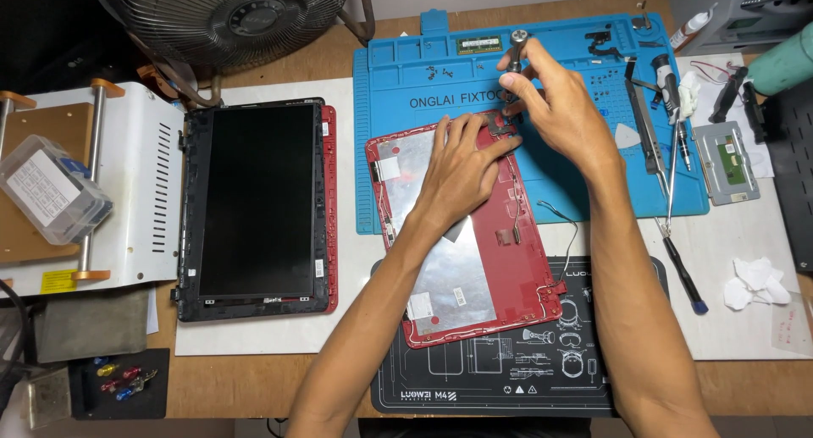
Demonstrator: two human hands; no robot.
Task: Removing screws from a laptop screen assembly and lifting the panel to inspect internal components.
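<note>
Head view, looking down at the tabletop. My left hand lay flat, fingers spread, pressing the red laptop lid shell down where it straddled the blue silicone work mat and the black mat. My right hand was closed around a small screwdriver, tip set at the hinge bracket near the shell's top corner; the tip itself was hidden behind my fingers, so I could not tell whether it was seated in a screw.

Note on technique, my judgement: keep the driver upright over the screw, push down lightly before turning, and let the left hand stop the shell from swivelling. Thin antenna wires ran along the shell's edge, so the pressing fingers should stay off them.

Elsewhere: the detached screen panel in its black bezel lay to the left, tweezers and a second screwdriver to the right, a fan at the back.
</note>
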